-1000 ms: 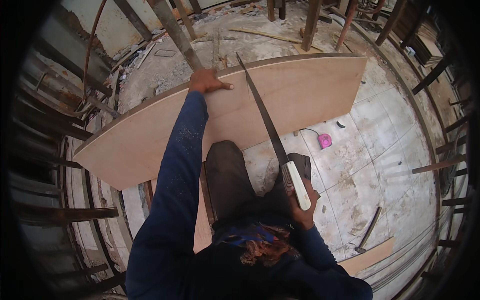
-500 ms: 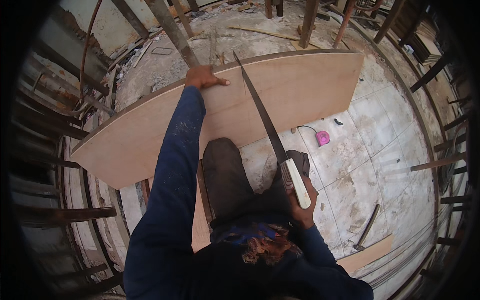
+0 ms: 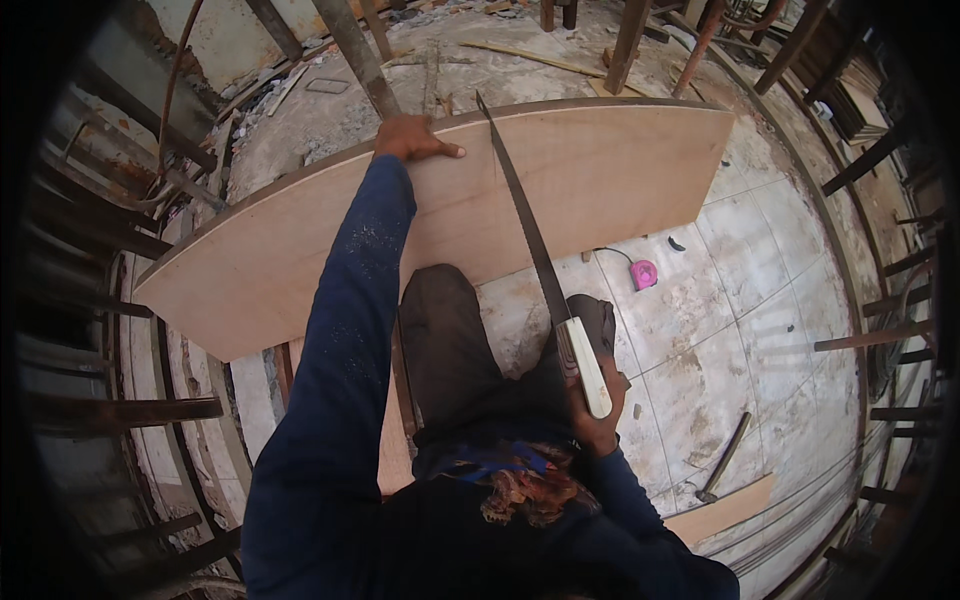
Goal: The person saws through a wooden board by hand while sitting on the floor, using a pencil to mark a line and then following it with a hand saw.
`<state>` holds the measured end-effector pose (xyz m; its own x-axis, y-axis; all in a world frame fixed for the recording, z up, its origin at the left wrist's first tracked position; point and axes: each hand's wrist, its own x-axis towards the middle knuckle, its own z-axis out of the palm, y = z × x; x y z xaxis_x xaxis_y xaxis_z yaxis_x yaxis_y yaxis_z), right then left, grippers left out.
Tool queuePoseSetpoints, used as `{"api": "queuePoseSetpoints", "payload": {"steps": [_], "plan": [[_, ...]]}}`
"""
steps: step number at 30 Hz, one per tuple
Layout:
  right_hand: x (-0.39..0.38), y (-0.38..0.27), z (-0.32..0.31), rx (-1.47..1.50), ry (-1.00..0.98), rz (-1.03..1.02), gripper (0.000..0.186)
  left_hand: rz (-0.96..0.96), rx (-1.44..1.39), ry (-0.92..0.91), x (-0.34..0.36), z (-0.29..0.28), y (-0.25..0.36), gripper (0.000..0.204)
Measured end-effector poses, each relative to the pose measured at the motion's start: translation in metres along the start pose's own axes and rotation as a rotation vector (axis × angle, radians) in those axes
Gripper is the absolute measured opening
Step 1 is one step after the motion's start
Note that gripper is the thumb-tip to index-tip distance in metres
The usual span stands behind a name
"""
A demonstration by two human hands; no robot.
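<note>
A long plywood board (image 3: 590,170) stands on its edge across the space in front of my knees. My left hand (image 3: 415,140) is wrapped over its upper edge, with the thumb lying against the near face. My right hand (image 3: 597,405) grips the pale handle of a handsaw (image 3: 530,215) beside my right thigh. The blade slants away to the upper left, and its narrow tip reaches just beyond the board's upper edge, right of my left hand. A thin dark line runs down the board's face near the blade.
On the dirty tiled floor (image 3: 690,370) lie a pink tape measure (image 3: 643,274), a hammer (image 3: 725,455) and a plywood strip (image 3: 725,510). Wooden posts (image 3: 357,55) rise behind the board, amid rubble. Dark timber props (image 3: 125,408) crowd the left side.
The view has shifted slightly. Both hands keep their holds on the board and the handsaw, and the blade stays across the board's upper edge with little visible movement.
</note>
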<state>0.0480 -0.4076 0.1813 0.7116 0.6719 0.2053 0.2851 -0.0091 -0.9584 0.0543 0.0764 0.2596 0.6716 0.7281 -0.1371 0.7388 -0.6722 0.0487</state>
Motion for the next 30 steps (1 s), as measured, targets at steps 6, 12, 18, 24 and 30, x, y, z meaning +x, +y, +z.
{"api": "queuePoseSetpoints", "payload": {"steps": [6,12,18,24,30], "plan": [[0.222,-0.013,0.090,0.155,0.162,-0.174,0.032,0.048,0.016,0.108,-0.031,-0.005,0.037,0.109],[0.042,0.010,0.022,-0.033,0.036,-0.063,0.036,0.000,0.001,0.053,-0.005,0.005,-0.010,0.107],[0.095,0.004,0.041,0.075,0.030,-0.017,0.028,-0.012,0.035,0.060,-0.014,-0.009,0.010,0.101],[0.211,-0.001,0.088,0.174,0.057,-0.027,0.026,0.026,-0.018,0.010,-0.030,0.014,0.022,0.109],[-0.001,-0.002,-0.003,-0.058,0.047,0.087,0.036,-0.028,-0.043,0.065,0.014,0.008,-0.007,0.102]]}}
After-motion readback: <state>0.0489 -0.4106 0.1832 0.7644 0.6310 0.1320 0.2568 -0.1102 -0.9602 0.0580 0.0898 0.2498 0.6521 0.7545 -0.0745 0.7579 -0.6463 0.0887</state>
